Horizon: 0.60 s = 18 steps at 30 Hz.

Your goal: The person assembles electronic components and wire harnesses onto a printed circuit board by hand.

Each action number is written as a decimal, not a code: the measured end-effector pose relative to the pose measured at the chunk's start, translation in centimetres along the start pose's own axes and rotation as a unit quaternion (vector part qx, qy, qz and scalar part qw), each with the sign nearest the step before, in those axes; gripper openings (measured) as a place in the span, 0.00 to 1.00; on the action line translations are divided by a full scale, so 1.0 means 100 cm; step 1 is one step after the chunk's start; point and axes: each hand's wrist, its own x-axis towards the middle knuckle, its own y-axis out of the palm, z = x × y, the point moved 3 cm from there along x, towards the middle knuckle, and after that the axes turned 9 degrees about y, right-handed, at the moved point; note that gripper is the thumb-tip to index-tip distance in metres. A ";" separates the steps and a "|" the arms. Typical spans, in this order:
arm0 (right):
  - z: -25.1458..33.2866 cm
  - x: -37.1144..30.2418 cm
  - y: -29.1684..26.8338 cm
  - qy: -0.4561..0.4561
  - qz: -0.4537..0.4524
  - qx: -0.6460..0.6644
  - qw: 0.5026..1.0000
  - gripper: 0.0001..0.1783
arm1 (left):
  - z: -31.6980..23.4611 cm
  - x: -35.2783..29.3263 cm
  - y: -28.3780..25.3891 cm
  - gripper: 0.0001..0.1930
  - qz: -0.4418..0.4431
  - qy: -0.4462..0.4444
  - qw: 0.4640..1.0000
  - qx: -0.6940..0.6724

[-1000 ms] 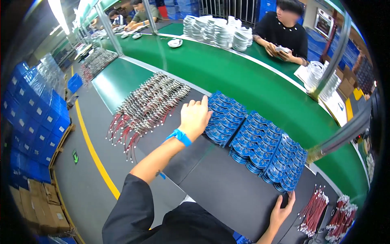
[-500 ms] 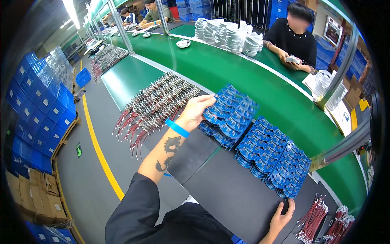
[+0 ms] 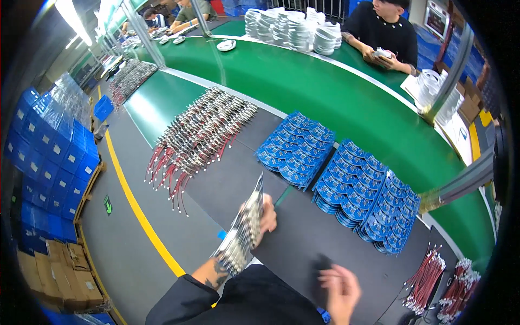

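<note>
My left hand (image 3: 267,215) is closed on a thin circuit board panel (image 3: 242,233), tilted steeply close to my body. The panel's visible face carries rows of whitish, silvery parts, blurred by motion. My right hand (image 3: 342,292) hovers over the dark mat (image 3: 292,244) near the front, its fingers bent and smeared. Beside those fingertips is a dark blurred patch (image 3: 323,266), either a shadow or an object. Beyond my hands stand stacks of blue circuit board panels: a left stack (image 3: 297,149), a middle stack (image 3: 346,184) and a right stack (image 3: 391,214).
Left of the stacks lie many small assemblies (image 3: 203,127) with red wires. Red wire bundles (image 3: 425,279) with white connectors lie at the right. Across the green conveyor belt (image 3: 303,86), a person (image 3: 382,38) handles a white part near stacked white housings (image 3: 292,30). Blue crates (image 3: 51,151) stand leftward.
My left hand has drawn the panel from above the left stack toward my body and turned it to another face. My right hand has left the right stack's near edge, moving left.
</note>
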 end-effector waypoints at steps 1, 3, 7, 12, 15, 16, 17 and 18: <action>-0.033 0.009 0.014 0.013 0.148 -0.024 0.989 0.21 | 0.011 -0.013 0.005 0.14 -0.108 -0.017 0.994 0.020; -0.047 0.013 0.045 -0.002 0.211 0.003 0.977 0.28 | 0.035 -0.007 0.017 0.14 -0.040 -0.017 0.993 -0.110; -0.049 0.007 0.071 0.087 0.305 0.154 0.936 0.23 | 0.058 -0.002 0.029 0.19 0.019 -0.046 0.990 -0.131; -0.062 0.012 0.061 0.135 0.214 0.206 0.945 0.11 | 0.077 0.008 0.019 0.24 0.072 -0.038 0.992 -0.100; -0.061 0.012 0.055 0.132 0.190 0.219 0.948 0.09 | 0.087 0.003 -0.003 0.26 0.116 0.000 0.992 -0.056; -0.061 0.012 0.053 0.135 0.180 0.226 0.948 0.09 | 0.088 0.006 -0.005 0.27 0.146 0.014 0.988 -0.050; -0.060 0.012 0.053 0.137 0.173 0.227 0.949 0.09 | 0.090 0.002 -0.005 0.27 0.145 0.009 0.988 -0.055; -0.059 0.012 0.053 0.155 0.161 0.288 0.931 0.09 | 0.090 -0.003 -0.007 0.26 0.107 0.036 0.994 -0.010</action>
